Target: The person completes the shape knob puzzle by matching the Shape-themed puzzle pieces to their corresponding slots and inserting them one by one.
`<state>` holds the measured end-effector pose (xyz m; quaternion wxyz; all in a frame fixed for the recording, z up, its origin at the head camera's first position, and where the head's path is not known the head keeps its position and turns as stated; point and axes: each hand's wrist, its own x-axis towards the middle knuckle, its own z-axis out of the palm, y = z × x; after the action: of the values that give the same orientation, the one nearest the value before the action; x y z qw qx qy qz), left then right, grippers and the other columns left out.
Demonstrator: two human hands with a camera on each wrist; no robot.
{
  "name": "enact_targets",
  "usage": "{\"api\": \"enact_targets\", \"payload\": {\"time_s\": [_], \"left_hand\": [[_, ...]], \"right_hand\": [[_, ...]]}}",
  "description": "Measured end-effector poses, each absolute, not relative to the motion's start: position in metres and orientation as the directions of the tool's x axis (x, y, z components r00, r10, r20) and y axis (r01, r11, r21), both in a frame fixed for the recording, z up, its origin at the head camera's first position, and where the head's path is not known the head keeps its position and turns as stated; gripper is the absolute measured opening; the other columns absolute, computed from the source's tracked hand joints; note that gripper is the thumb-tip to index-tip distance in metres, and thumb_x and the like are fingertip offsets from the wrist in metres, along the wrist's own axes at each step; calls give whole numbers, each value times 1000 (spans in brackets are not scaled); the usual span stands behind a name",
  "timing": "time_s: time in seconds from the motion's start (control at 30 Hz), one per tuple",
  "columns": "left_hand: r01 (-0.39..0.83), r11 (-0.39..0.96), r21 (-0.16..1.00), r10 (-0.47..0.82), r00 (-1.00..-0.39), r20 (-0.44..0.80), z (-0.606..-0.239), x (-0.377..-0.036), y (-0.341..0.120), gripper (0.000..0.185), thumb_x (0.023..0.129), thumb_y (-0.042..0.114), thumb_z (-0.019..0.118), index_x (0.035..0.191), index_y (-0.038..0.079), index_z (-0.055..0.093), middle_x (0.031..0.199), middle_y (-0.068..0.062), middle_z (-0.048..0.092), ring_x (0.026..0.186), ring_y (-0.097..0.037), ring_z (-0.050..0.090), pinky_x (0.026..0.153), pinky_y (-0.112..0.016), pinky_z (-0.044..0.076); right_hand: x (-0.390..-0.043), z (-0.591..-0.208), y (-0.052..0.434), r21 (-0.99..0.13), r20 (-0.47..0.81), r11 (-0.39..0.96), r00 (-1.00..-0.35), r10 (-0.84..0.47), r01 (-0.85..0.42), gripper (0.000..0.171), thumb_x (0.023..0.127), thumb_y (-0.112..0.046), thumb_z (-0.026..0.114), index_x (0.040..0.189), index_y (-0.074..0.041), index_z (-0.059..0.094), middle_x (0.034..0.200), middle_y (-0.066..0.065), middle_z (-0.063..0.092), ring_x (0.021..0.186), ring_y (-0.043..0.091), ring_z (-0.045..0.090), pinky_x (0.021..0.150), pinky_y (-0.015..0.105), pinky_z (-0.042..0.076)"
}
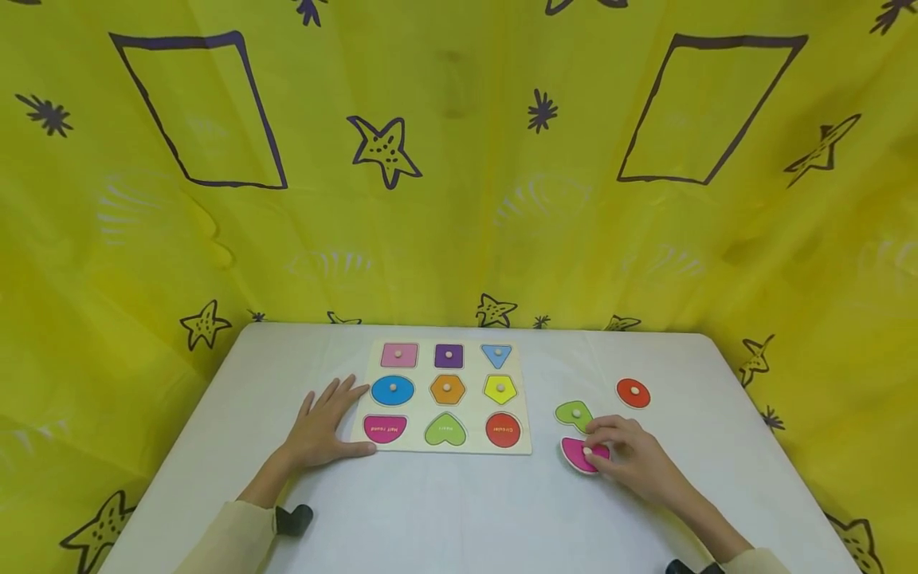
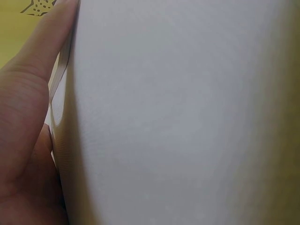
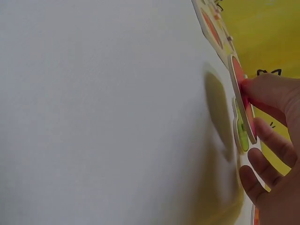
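A cream shape-puzzle board lies on the table, with knobbed pieces in its two far rows. Its near row shows printed half-round, heart and circle recesses without knobs. My left hand rests at the board's left edge, fingers spread, thumb by the near corner. My right hand pinches the knob of a magenta half-round piece. In the right wrist view that piece is tilted and raised off the table, its shadow below. A green heart piece lies just beyond it, partly hidden by the fingers.
A red round piece with a knob lies farther to the right on the white table. A yellow curtain with starfish drawings hangs behind the table and along both sides.
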<state>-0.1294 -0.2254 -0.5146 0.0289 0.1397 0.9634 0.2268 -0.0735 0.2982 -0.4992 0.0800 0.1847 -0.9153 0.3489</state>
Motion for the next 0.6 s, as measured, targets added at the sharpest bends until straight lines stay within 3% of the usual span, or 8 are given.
{"api": "enact_targets", "payload": {"time_s": [0.27, 0.6], "left_hand": [[252, 863, 437, 282, -960, -2, -518, -129, -224, 106, 72, 66, 81, 158, 17, 41, 167, -17, 28, 155, -44, 14, 119, -72, 1], [256, 866, 429, 281, -960, 7, -516, -129, -225, 106, 72, 66, 81, 158, 17, 42, 167, -17, 28, 154, -44, 14, 119, -72, 1]], "right_hand": [[-97, -488, 288, -617, 275, 669, -911, -309, -413, 25, 81, -7, 88, 95, -26, 78, 114, 0, 71, 107, 17, 61, 81, 29, 57], [-120, -473, 264, -635, 238, 668, -921, -309, -388, 17, 84, -15, 86, 95, -25, 78, 117, 3, 70, 108, 26, 58, 81, 39, 58]]}}
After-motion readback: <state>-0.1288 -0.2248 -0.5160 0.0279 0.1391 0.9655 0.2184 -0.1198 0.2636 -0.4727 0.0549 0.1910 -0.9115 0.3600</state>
